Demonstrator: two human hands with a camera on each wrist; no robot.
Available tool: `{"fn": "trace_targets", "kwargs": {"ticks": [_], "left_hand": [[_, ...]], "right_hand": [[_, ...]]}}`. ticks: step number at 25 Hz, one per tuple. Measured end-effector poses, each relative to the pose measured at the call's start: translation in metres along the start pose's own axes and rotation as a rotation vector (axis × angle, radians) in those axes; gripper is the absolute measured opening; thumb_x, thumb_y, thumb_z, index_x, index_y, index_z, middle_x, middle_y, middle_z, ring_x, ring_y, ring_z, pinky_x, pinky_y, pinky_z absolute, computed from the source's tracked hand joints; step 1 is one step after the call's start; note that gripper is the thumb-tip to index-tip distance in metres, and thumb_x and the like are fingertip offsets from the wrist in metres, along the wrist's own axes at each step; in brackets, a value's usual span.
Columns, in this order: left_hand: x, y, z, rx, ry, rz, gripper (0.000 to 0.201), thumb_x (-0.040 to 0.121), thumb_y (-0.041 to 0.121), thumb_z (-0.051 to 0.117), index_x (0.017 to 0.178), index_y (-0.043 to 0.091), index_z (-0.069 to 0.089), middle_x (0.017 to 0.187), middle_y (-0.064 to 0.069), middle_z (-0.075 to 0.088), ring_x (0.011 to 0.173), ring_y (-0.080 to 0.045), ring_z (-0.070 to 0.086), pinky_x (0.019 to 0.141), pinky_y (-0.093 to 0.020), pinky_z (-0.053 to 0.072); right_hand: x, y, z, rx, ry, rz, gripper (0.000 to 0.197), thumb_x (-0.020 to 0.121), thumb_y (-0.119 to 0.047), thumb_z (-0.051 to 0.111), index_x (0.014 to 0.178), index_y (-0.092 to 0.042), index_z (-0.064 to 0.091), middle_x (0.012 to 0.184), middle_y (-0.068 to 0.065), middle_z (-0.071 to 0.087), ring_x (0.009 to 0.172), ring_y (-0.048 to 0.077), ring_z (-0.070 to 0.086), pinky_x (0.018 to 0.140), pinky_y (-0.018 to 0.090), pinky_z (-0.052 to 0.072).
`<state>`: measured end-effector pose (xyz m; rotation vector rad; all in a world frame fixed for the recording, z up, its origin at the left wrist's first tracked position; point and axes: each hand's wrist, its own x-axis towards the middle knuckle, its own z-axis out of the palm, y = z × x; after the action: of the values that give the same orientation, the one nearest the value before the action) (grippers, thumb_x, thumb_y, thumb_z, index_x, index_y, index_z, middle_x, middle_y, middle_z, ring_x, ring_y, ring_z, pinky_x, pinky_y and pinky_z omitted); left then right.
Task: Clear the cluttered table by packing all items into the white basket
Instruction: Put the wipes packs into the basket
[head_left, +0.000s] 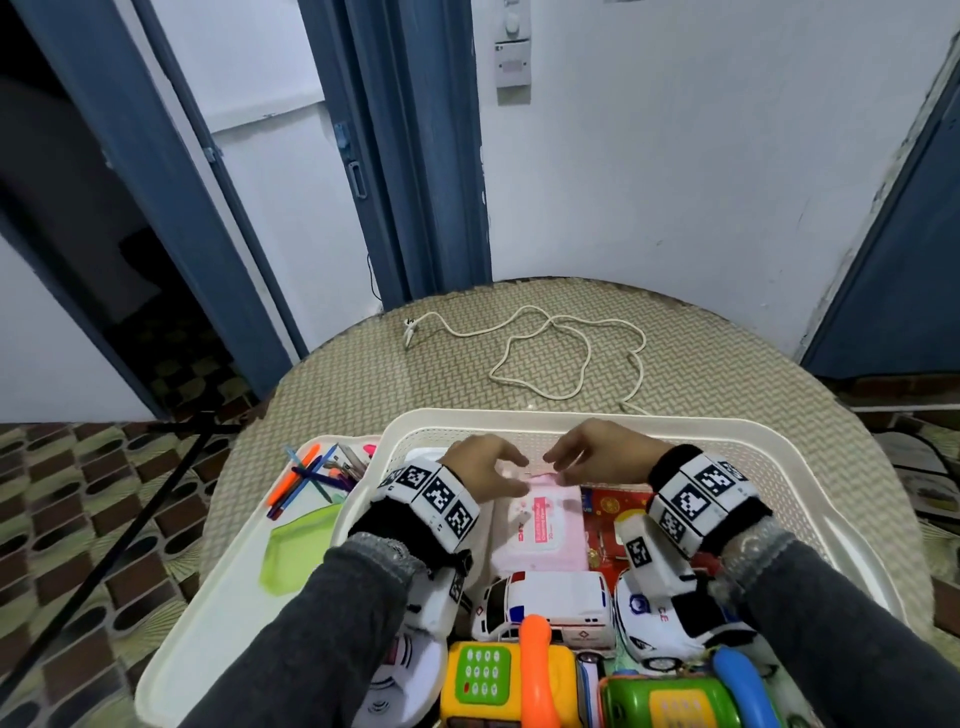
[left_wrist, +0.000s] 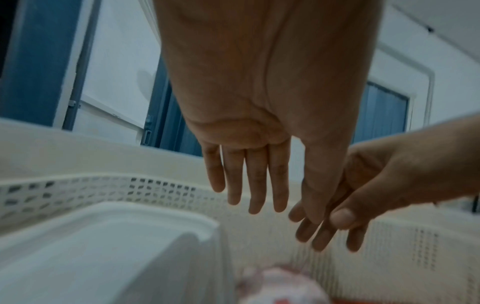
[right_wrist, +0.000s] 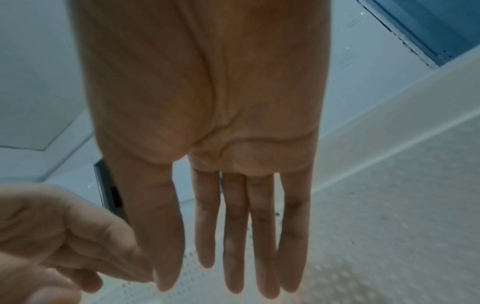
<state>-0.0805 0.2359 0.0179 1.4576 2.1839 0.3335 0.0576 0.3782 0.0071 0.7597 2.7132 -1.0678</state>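
The white basket (head_left: 519, 418) stands on the round table and holds a pink wipes pack (head_left: 540, 525), a toy ambulance (head_left: 545, 603), a toy police car (head_left: 670, 618) and two toy phones. My left hand (head_left: 519, 475) and right hand (head_left: 553, 465) hover close together over the far end of the wipes pack, fingertips almost meeting. In the wrist views the left hand (left_wrist: 259, 185) and the right hand (right_wrist: 233, 246) both show straight, empty fingers above the basket's perforated wall (left_wrist: 78, 191). A white cable (head_left: 545, 353) lies looped on the table beyond the basket.
A white tray (head_left: 208, 571) left of the basket carries several pens (head_left: 311, 478) and a green pouch (head_left: 296, 545). A red flat pack (head_left: 618, 506) lies in the basket under the right wrist. Blue door frames and a white wall stand behind the table.
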Motion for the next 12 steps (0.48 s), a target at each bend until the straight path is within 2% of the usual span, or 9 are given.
{"fn": "trace_targets", "kwargs": {"ticks": [2,4,5,8,10,12], "left_hand": [[-0.013,0.003,-0.021,-0.148,0.060,0.049,0.040,0.084,0.025,0.070,0.122,0.016,0.062,0.122,-0.002,0.063,0.114,-0.014,0.056,0.096,-0.021,0.040],[-0.029,0.007,-0.043,-0.238,0.159,0.099,0.032,0.086,0.017,0.069,0.116,0.011,0.064,0.107,-0.006,0.068,0.096,-0.012,0.061,0.087,-0.022,0.046],[-0.039,0.004,-0.053,-0.268,0.217,0.116,0.028,0.086,0.015,0.068,0.114,0.011,0.064,0.099,-0.004,0.069,0.088,-0.010,0.061,0.082,-0.019,0.047],[-0.070,-0.018,-0.077,-0.342,0.357,0.109,0.022,0.085,0.010,0.068,0.107,0.013,0.065,0.084,0.004,0.065,0.072,-0.002,0.058,0.069,-0.010,0.046],[-0.091,-0.043,-0.090,-0.374,0.433,0.092,0.021,0.084,0.009,0.069,0.105,0.014,0.066,0.081,0.007,0.065,0.070,0.002,0.058,0.067,-0.012,0.047],[-0.112,-0.068,-0.100,-0.364,0.490,0.083,0.019,0.085,0.010,0.069,0.102,0.016,0.066,0.081,0.008,0.066,0.067,0.007,0.058,0.066,-0.006,0.045]], "right_hand": [[-0.003,-0.016,-0.008,0.028,0.063,-0.065,0.030,0.084,-0.017,0.071,0.113,-0.017,0.067,0.103,-0.002,0.069,0.097,0.009,0.063,0.086,0.016,0.048],[-0.005,-0.037,-0.016,0.046,0.136,-0.132,0.026,0.084,-0.015,0.071,0.110,-0.017,0.069,0.097,-0.003,0.070,0.087,0.005,0.062,0.069,0.005,0.045],[-0.005,-0.050,-0.017,0.064,0.164,-0.160,0.025,0.083,-0.014,0.071,0.108,-0.017,0.070,0.094,-0.002,0.070,0.082,0.005,0.062,0.063,0.005,0.045],[-0.001,-0.093,-0.013,0.095,0.192,-0.243,0.023,0.084,-0.011,0.070,0.107,-0.013,0.070,0.090,0.001,0.071,0.069,0.004,0.061,0.060,0.015,0.050],[0.001,-0.124,-0.003,0.102,0.192,-0.281,0.023,0.085,-0.009,0.069,0.107,-0.010,0.070,0.089,0.004,0.072,0.069,0.007,0.061,0.064,0.023,0.053],[0.003,-0.154,0.007,0.137,0.200,-0.302,0.022,0.086,-0.007,0.067,0.108,-0.009,0.069,0.086,0.005,0.071,0.072,0.011,0.061,0.065,0.027,0.053]]}}
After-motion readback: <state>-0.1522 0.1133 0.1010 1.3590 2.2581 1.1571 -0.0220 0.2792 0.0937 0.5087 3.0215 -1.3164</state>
